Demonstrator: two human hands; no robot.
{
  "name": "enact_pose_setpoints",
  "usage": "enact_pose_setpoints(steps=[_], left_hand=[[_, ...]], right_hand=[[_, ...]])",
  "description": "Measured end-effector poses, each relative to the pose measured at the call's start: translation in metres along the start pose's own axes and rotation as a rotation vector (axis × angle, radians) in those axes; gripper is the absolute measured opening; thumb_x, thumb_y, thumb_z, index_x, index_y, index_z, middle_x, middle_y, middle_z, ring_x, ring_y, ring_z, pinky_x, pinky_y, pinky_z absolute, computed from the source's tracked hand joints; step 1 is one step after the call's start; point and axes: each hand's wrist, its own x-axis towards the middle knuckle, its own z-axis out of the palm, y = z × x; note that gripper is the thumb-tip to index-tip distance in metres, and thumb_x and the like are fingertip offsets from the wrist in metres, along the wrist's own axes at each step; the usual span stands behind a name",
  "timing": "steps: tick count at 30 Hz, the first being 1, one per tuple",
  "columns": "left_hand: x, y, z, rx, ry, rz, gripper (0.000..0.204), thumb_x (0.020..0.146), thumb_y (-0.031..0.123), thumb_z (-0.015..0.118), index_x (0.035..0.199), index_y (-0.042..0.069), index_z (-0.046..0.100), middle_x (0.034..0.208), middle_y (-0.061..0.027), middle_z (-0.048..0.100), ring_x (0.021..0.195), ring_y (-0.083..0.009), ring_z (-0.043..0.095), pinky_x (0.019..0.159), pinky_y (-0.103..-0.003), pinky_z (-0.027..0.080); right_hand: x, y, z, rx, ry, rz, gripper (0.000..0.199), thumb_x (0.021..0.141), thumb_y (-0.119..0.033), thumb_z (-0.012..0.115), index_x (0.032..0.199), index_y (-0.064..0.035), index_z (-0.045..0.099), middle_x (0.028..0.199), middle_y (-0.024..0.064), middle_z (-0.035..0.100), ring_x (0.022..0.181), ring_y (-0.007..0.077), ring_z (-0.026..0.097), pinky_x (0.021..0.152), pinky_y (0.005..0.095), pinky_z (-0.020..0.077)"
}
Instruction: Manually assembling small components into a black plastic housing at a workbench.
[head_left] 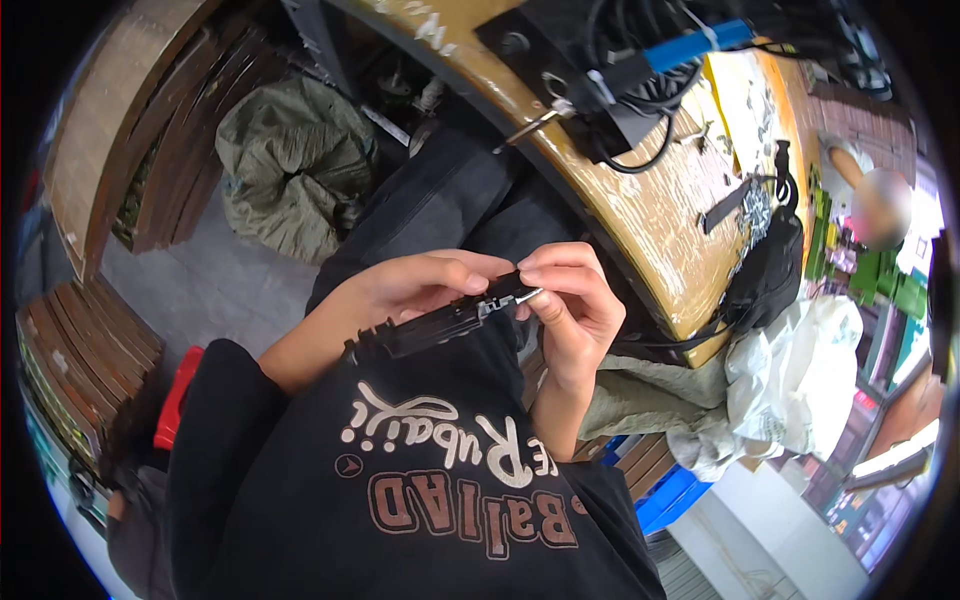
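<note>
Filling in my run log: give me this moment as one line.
left hand: holds long black part | right hand: pinches its small metal end piece | held above lap, beside wooden workbench

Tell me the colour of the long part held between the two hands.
Black, with a small silvery metal bit at its right end; the long part shows only in the head view.

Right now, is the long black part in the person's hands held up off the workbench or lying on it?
Held up: both hands, left hand and right hand, grip the black part above the lap, apart from the wooden workbench.
</note>
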Motion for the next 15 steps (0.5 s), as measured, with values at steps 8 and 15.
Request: enact_pose_setpoints(steps=[8, 15], left_hand=[[-0.005, 0.006, -0.008, 0.206, -0.033, 0.198, 0.029, 0.078, 0.016, 0.048, 0.099, -0.002, 0.056, 0.088, -0.0036, 0.06, 0.074, -0.0065, 0.056, 0.065, -0.016, 0.043], [0.002, 0.007, -0.009, 0.525, 0.462, 0.573, 0.012, 0.078, 0.003, 0.05, 0.087, -0.001, 0.056, 0.07, -0.0021, 0.059, 0.057, -0.0038, 0.052, 0.05, -0.017, 0.04]], right_hand=[[0.007, 0.011, 0.009, -0.153, -0.014, 0.047, 0.01, 0.077, 0.004, 0.059, 0.087, 0.0041, 0.061, 0.096, 0.0124, 0.053, 0.074, 0.0128, 0.054, 0.063, 0.0213, 0.0451], [0.007, 0.03, 0.021, -0.19, 0.219, 0.269, 0.022, 0.085, -0.006, 0.052, 0.105, 0.0028, 0.049, 0.094, 0.0109, 0.053, 0.067, 0.0135, 0.053, 0.052, 0.0232, 0.0441]])
